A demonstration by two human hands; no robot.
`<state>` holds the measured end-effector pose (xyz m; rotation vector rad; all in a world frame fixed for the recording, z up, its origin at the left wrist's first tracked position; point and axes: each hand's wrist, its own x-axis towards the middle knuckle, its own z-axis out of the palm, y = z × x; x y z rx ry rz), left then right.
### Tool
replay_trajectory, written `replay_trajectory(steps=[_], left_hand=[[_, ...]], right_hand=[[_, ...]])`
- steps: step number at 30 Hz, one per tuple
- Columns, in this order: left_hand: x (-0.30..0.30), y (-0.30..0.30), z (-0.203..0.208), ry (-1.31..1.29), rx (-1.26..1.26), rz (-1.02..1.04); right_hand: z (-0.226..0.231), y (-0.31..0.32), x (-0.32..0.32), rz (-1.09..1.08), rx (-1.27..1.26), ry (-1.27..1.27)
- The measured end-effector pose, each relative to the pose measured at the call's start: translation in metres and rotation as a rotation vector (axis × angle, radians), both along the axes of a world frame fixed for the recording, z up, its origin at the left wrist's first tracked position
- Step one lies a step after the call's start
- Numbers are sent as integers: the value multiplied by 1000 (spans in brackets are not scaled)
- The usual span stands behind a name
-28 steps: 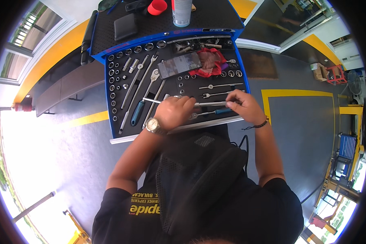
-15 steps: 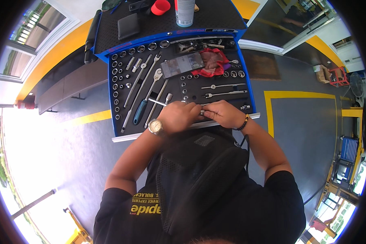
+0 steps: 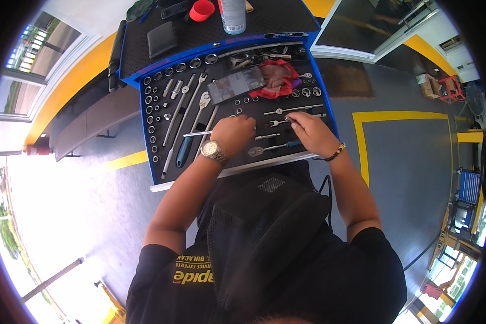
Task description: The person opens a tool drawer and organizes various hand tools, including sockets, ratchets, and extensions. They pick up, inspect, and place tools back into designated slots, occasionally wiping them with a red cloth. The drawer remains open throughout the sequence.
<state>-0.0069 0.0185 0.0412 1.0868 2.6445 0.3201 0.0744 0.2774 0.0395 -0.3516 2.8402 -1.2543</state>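
My left hand (image 3: 232,136) is closed over the open tool drawer (image 3: 159,188), and a slim silver bar (image 3: 197,134) sticks out from it to the left. Its other end is hidden in my fist. To the right, my right hand (image 3: 314,135) pinches a small silver socket (image 3: 290,119) between thumb and fingertips, just above an open-ended tool (image 3: 278,123) lying in the black foam. Between and below my hands lie a short extension bar (image 3: 267,137) and a ratchet (image 3: 257,152) with a teal handle. A larger teal-handled ratchet (image 3: 184,151) rests beside my left wrist.
Rows of sockets (image 3: 150,109) line the drawer's left side. A clear-topped case (image 3: 236,85) and a red cloth (image 3: 279,80) lie toward the back. On the cabinet top stand a spray can (image 3: 233,19), a red cup (image 3: 201,10) and a black wallet-like item (image 3: 162,40).
My hands have come apart from each other. The right one has moved up and right with the small socket, uncovering the smaller ratchet; the left has shifted slightly left and up with the bar.
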Motion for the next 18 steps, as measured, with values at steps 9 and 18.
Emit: replay_trajectory(steps=[9,18], left_hand=[[-8,0,-13,-84,126,-26],[-4,4,-10,32,91,-59]], right_hand=[[1,44,11,-577,-821,-29],[-25,48,23,-842,-898,-217]])
